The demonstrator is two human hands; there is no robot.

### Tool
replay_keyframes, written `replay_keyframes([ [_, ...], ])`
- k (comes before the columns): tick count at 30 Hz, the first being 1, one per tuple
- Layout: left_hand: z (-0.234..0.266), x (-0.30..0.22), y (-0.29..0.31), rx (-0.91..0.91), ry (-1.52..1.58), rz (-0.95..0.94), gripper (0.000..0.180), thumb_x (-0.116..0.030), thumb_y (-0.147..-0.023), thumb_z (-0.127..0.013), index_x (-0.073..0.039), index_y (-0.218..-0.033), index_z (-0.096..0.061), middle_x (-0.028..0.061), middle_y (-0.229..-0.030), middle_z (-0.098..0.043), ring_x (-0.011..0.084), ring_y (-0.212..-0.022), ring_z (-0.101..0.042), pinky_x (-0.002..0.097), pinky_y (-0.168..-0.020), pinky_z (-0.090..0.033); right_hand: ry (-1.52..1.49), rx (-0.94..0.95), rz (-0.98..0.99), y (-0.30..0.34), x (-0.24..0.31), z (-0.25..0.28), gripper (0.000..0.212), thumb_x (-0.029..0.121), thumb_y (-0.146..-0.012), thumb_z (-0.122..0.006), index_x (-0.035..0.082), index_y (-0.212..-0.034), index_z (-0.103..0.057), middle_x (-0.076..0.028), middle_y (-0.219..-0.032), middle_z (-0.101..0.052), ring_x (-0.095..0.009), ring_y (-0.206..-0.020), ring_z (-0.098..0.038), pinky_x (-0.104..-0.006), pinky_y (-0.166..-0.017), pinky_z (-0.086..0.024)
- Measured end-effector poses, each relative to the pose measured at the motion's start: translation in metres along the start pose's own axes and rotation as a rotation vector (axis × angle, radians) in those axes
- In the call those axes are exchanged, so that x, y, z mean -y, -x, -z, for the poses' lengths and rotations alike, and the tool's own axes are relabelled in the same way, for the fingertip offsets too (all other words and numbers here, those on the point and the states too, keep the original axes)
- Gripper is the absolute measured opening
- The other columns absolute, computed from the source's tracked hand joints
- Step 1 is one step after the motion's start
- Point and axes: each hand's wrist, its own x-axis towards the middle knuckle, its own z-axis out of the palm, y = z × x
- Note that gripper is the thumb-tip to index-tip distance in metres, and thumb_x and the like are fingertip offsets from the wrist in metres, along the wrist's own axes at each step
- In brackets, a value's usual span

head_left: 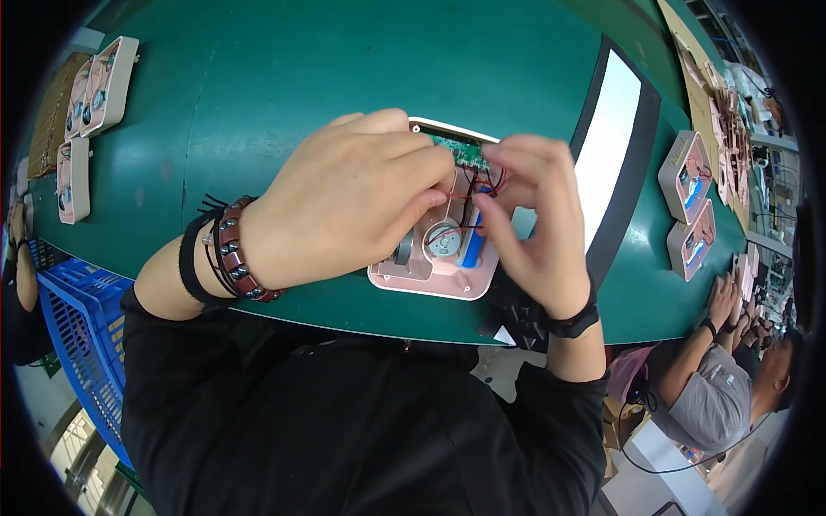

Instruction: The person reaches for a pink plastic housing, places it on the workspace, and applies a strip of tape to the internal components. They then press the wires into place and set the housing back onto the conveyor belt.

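A pale pink plastic housing lies with its inside up on the green table, just in front of me. In it sit a green circuit board, a round silver motor and a blue battery cell. Over the housing's left side my left hand pinches a thin red wire between thumb and forefinger. On the other side my right hand curves round the wires, its forefinger at the board's right end and its thumb beside the wires. Whether those right fingertips hold a wire is hidden.
More pink housings stand at the far left and at the right. A black-edged white panel lies right of my hands. A blue crate is at the lower left. Another person works at the right.
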Motion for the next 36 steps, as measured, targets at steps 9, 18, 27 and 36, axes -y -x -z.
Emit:
replay_keyframes([
  [9, -0.005, 0.004, 0.000, -0.022, 0.008, -0.008, 0.007, -0.006, -0.079, -0.067, -0.007, -0.083, -0.062, 0.0041, -0.076, -0.061, 0.0245, -0.072, -0.054, 0.0354, -0.067, -0.044, 0.008, 0.172, -0.090, -0.008, 0.007, 0.007, 0.011, -0.011, -0.086, -0.061, -0.005, -0.092, -0.054, -0.014, -0.105, -0.057, -0.017, -0.075, -0.062, -0.0262, -0.061, -0.055],
  [18, -0.004, 0.004, 0.000, -0.043, 0.022, 0.004, 0.009, -0.008, -0.079, -0.069, -0.007, -0.084, -0.062, 0.0038, -0.073, -0.060, 0.0229, -0.071, -0.054, 0.0346, -0.066, -0.043, 0.022, 0.089, -0.096, -0.007, 0.006, -0.002, 0.010, -0.009, -0.086, -0.062, -0.005, -0.092, -0.055, -0.013, -0.105, -0.058, -0.017, -0.076, -0.064, -0.0261, -0.061, -0.055],
  [27, -0.003, 0.005, 0.001, -0.029, 0.021, 0.009, 0.009, -0.007, -0.079, -0.069, -0.007, -0.084, -0.062, 0.0035, -0.073, -0.061, 0.0227, -0.071, -0.055, 0.0352, -0.068, -0.043, 0.060, -0.012, -0.072, -0.006, 0.007, -0.010, 0.023, 0.001, -0.076, -0.076, 0.003, -0.089, -0.057, -0.008, -0.096, -0.060, -0.024, -0.066, -0.063, -0.0318, -0.054, -0.051],
  [36, -0.001, 0.006, 0.001, -0.031, 0.138, 0.048, 0.008, -0.006, -0.080, -0.069, -0.009, -0.084, -0.062, 0.0016, -0.074, -0.061, 0.0212, -0.071, -0.055, 0.0347, -0.069, -0.040, 0.192, -0.100, 0.061, -0.006, 0.007, -0.009, 0.028, -0.011, -0.073, -0.074, 0.000, -0.096, -0.062, -0.010, -0.098, -0.062, -0.017, -0.072, -0.063, -0.0271, -0.057, -0.051],
])
